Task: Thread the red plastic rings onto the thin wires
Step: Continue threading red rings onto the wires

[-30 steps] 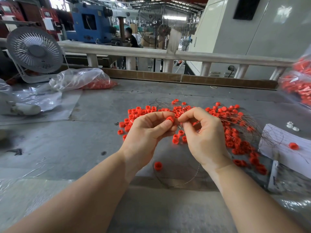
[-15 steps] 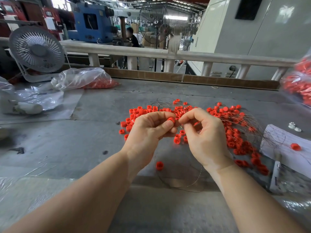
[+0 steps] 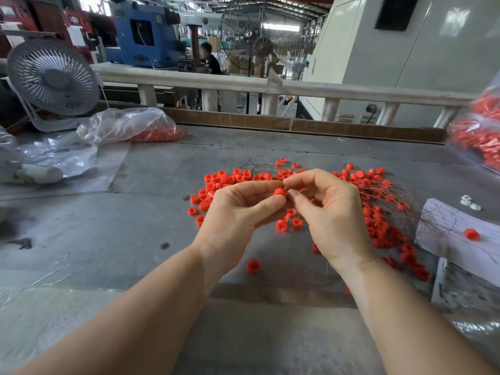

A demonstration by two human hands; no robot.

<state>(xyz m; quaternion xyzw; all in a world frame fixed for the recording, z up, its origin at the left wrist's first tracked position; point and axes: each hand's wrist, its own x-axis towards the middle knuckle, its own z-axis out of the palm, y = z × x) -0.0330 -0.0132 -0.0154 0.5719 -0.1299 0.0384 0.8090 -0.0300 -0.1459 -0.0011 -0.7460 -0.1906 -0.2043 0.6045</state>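
My left hand (image 3: 238, 212) pinches one red ring (image 3: 280, 191) between thumb and fingertips above the grey table (image 3: 113, 239). My right hand (image 3: 332, 212) meets it from the right, its thumb and forefinger pinched at the ring, apparently on a thin wire too fine to make out there. A wire loop (image 3: 324, 274) hangs below my right wrist. Several loose red rings (image 3: 224, 180) lie scattered behind the hands. Rings strung on wires (image 3: 389, 220) trail to the right. A single ring (image 3: 253, 266) lies between my wrists.
A white desk fan (image 3: 54, 79) and a clear bag of red rings (image 3: 135, 125) sit at the back left. Another bag of rings (image 3: 479, 136) is at the right edge. White paper (image 3: 446, 239) with one ring lies at the right. A white railing (image 3: 243, 85) runs behind.
Both hands stay together over the pile. The ring in my left fingertips shows more fully now, and my right thumb and forefinger have closed in beside it.
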